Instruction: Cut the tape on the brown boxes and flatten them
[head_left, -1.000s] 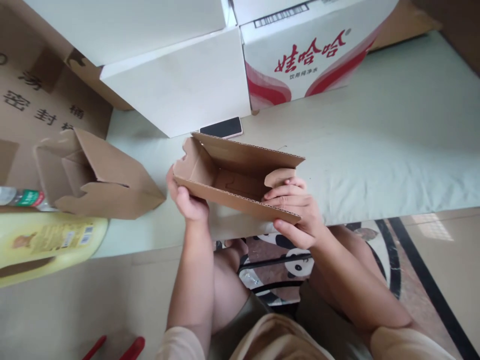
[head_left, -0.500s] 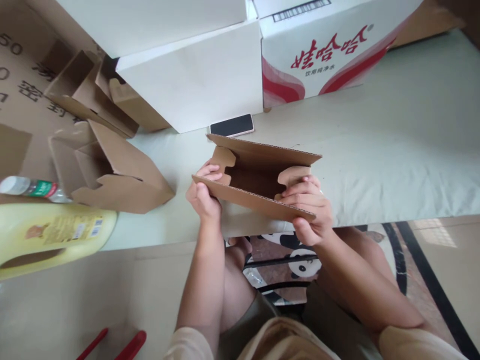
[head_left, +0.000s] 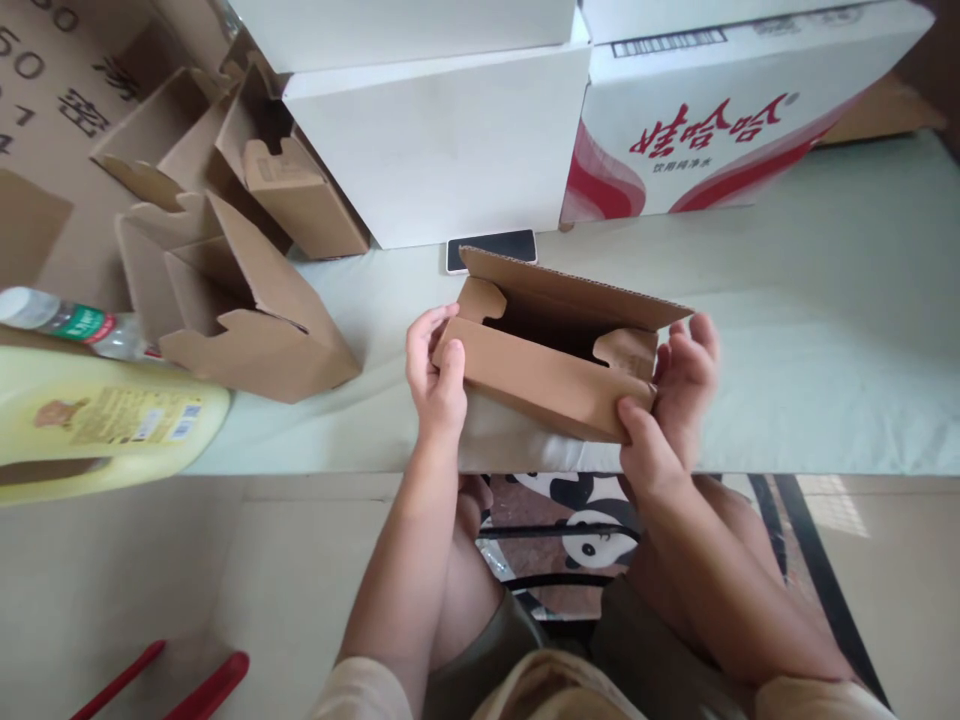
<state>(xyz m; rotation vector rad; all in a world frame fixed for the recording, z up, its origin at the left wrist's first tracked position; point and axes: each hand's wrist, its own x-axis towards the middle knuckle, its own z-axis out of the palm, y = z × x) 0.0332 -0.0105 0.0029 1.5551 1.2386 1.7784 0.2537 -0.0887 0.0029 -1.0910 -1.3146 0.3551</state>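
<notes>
A small brown cardboard box (head_left: 540, 385) is tilted between my two hands at the table's near edge. Its near long flap is folded over the opening, while the far long flap stands up and the short tabbed side flaps lean inward. My left hand (head_left: 439, 380) grips the left end, thumb on the front and fingers around the side. At the right end, my right hand (head_left: 671, 400) presses its thumb on the near corner, with its fingers behind and beside the box. The bottom of the box's inside is dark.
A phone (head_left: 491, 250) lies behind the box, before stacked white cartons (head_left: 442, 150) and a red-marked carton (head_left: 697, 150). To the left are open cardboard boxes (head_left: 300, 340), a clear bottle (head_left: 82, 322) and a yellow jug (head_left: 112, 420). Red handles (head_left: 210, 685) show at the lower left.
The near long flap, raised before, is now folded down. My right hand's fingers have come out of the box to its outer right side. The view has shifted slightly.
</notes>
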